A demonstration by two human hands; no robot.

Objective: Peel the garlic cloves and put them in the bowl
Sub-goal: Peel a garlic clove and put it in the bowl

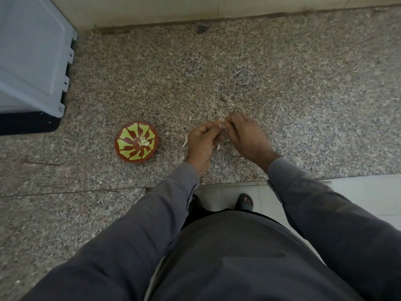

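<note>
A red bowl [136, 144] with a yellow-green pattern sits on the speckled granite counter [217, 72], left of my hands. A few peeled garlic cloves [144, 141] lie at its bottom. My left hand [200, 143] and my right hand [245, 135] meet above the counter, fingertips pinching a garlic clove [223, 125] that is mostly hidden between them. Thin white strips of garlic skin [185, 141] hang from under my left hand.
A grey plastic appliance or bin [32, 61] with a black base stands at the far left. A wall [195, 7] runs along the counter's back edge. Below the counter's front edge are white floor tiles [358, 192] and my sandalled foot [245, 202].
</note>
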